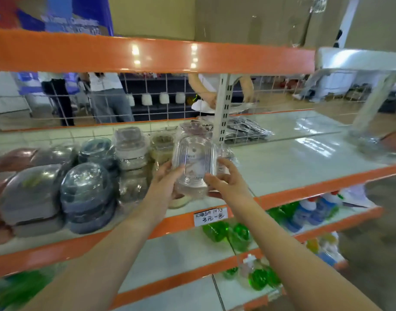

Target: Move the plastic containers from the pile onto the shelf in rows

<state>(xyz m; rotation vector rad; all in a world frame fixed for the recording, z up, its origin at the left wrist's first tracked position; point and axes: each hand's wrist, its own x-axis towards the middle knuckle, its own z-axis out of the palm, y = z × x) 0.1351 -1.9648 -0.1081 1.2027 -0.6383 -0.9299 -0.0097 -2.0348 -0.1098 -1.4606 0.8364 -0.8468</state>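
A clear ribbed plastic container (193, 163), wrapped in film, is held upright over the front of the middle shelf (300, 167). My left hand (164, 179) grips its left side and my right hand (227, 179) grips its right side and lower corner. Behind it stand wrapped round containers (130, 143) and a greenish tub (162, 143). To the left sit stacked dark round bowls (88, 194) and grey square containers (29, 196), all in film.
An orange beam (147, 53) of the upper shelf hangs overhead. A white slotted upright (224, 108) stands behind the container. A wire grid backs the shelf. Green and blue bottles (239, 235) fill lower shelves. People stand beyond the grid.
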